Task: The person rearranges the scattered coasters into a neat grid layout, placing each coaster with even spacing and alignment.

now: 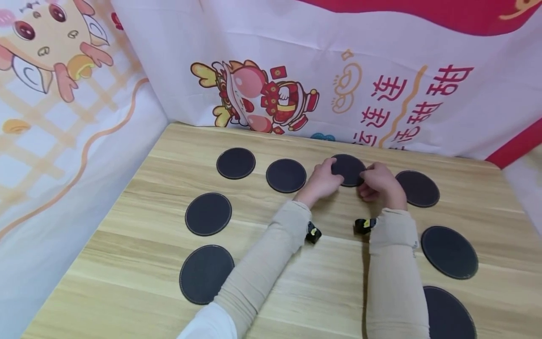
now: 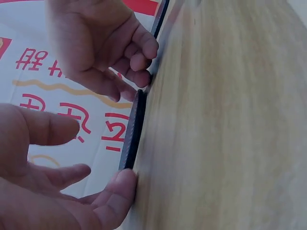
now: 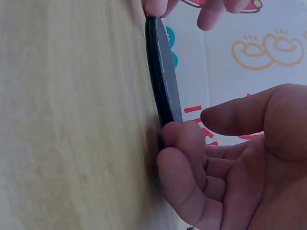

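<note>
1. Beige sleeves [image 1: 264, 263] on two forearms lie nearest the camera, reaching up from the bottom of the head view. Small black wrist devices [image 1: 313, 233] sit at the inner side of both cuffs.
2. Wood-grain tabletop [image 1: 139, 235] ends at a far edge against a white printed cloth [image 1: 271, 42] with a cartoon figure and red characters. Its left edge slants down beside a checked cloth [image 1: 97, 174].
3. Bare wood shows between the forearms and in a broad strip along the left edge; around the hands, room narrows sideways to the neighbouring coasters and ahead to the far edge.
4. Seven other black coasters [image 1: 235, 163] form an arch: two left of the handled one, one to its right, two down each side. The lowest right one is partly covered by the right sleeve, and the lowest left one meets the left sleeve in view.
5. One stitched black coaster [image 1: 349, 169] lies near the far edge, directly between the hands.
6. Left hand [image 1: 323, 183] is loosely spread at the coaster's left side, a fingertip touching its rim, other fingers apart.
7. Right hand [image 1: 381, 183] has bent fingers, with fingertips against the right rim; whether they actually grip it, I cannot tell.
</note>
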`<move>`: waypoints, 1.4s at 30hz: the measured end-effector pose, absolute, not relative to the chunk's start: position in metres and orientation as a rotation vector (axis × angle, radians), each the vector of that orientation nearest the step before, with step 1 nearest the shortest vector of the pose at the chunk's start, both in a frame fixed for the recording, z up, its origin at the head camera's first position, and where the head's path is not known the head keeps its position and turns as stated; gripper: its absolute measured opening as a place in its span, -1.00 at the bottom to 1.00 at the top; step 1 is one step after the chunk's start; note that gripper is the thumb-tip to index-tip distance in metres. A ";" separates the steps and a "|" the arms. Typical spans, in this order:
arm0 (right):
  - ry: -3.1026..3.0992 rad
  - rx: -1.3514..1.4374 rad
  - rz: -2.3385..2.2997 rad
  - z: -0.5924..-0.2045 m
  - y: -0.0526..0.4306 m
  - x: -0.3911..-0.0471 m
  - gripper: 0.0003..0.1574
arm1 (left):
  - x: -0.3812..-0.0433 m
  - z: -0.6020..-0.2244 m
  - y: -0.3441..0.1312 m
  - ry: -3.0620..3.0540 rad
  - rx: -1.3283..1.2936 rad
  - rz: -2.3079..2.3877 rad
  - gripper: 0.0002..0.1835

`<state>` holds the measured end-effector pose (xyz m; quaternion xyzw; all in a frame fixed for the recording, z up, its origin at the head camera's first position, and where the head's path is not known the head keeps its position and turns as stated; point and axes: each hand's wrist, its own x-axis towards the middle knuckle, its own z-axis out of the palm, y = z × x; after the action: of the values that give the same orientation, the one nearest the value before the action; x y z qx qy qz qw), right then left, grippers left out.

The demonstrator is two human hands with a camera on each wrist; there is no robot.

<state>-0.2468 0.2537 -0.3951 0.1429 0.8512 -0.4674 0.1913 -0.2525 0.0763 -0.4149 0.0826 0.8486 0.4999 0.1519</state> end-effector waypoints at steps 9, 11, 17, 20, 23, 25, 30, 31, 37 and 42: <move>2.489 0.469 -1.474 -0.387 0.254 -0.245 -0.76 | -0.256 -0.404 0.069 2.503 0.177 1.648 -0.43; 2.444 0.471 -1.618 -0.384 0.251 -0.243 -0.80 | -0.256 -0.401 0.067 2.522 0.145 1.682 -0.43; 2.277 0.368 -1.870 -0.381 0.242 -0.232 -0.30 | -0.251 -0.398 0.057 2.583 0.087 1.720 -0.41; 2.214 0.313 -1.867 -0.381 0.238 -0.225 -0.21 | -0.249 -0.397 0.049 2.577 0.096 1.766 -0.41; 2.133 0.269 -1.886 -0.384 0.236 -0.221 -0.21 | -0.247 -0.397 0.042 2.555 0.110 1.811 -0.40; 2.087 0.247 -1.908 -0.386 0.235 -0.219 -0.22 | -0.247 -0.397 0.038 2.532 0.130 1.831 -0.39; 2.059 0.203 -1.909 -0.390 0.234 -0.218 -0.24 | -0.248 -0.398 0.033 2.519 0.177 1.801 -0.41; 2.058 0.201 -1.907 -0.390 0.234 -0.218 -0.25 | -0.249 -0.398 0.033 2.521 0.178 1.788 -0.41; 2.067 0.187 -1.913 -0.391 0.236 -0.223 -0.27 | -0.254 -0.397 0.029 2.590 0.246 1.676 -0.44; 2.086 0.201 -1.898 -0.396 0.236 -0.225 -0.26 | -0.254 -0.401 0.027 2.620 0.288 1.576 -0.47</move>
<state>-0.2249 0.2364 -0.3956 0.0702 0.7287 -0.6630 0.1564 -0.2540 0.0266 -0.4013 0.0936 0.8525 0.5130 0.0352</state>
